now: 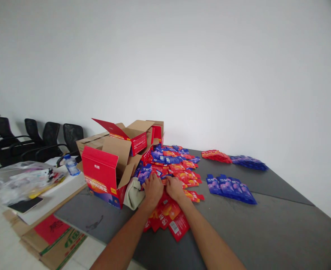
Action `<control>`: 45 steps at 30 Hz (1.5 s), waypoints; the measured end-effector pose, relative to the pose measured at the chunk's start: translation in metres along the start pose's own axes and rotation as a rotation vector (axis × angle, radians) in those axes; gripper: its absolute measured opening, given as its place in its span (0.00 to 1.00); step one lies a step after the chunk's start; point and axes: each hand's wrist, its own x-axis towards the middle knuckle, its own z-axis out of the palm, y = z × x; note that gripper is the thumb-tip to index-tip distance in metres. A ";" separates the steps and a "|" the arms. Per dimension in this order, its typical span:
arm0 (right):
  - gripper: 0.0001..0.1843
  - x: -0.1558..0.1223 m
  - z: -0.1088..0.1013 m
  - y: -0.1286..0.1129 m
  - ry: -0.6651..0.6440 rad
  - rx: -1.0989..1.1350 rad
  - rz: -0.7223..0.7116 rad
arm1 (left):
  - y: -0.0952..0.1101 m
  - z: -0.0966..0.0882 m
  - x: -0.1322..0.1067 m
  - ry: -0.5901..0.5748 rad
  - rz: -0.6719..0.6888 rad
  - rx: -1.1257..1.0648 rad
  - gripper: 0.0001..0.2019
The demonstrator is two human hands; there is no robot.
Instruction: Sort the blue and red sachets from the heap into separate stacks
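Note:
A heap of flat red and blue drink-style pouches (pixel 182 165) lies before me on the dark table. My left hand (pixel 153 190) reaches into its near left part, fingers bent around pouches there. Close to it, my right hand (pixel 175 188) has its fingers curled on the pouches too; which exact ones each hand grips is partly hidden. Beneath my wrists, several red pouches (pixel 179 225) spread toward the table's near edge, one with a barcode showing. A pale crumpled cloth (pixel 134 195) lies just left of my left hand.
Open red cartons (pixel 100 168) stand left of the heap. Blue pouches (pixel 229 187) lie fanned on the right, with a red stack (pixel 216 156) and another blue stack (pixel 249 162) behind. Farther left are a water bottle (pixel 71 165), plastic bags (pixel 27 182) and black chairs (pixel 51 137).

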 end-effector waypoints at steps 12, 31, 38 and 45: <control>0.15 0.047 0.019 -0.016 0.020 0.113 0.095 | -0.030 -0.001 0.037 0.042 -0.057 0.113 0.21; 0.16 0.076 0.032 -0.004 0.170 0.538 0.248 | -0.012 -0.015 0.051 -0.007 -0.116 -0.061 0.28; 0.17 0.050 -0.013 0.024 0.297 0.767 0.198 | 0.024 -0.019 0.041 -0.009 -0.042 -0.240 0.32; 0.19 0.010 -0.049 0.067 0.459 0.863 0.237 | 0.059 0.003 0.019 -0.077 0.018 -0.293 0.35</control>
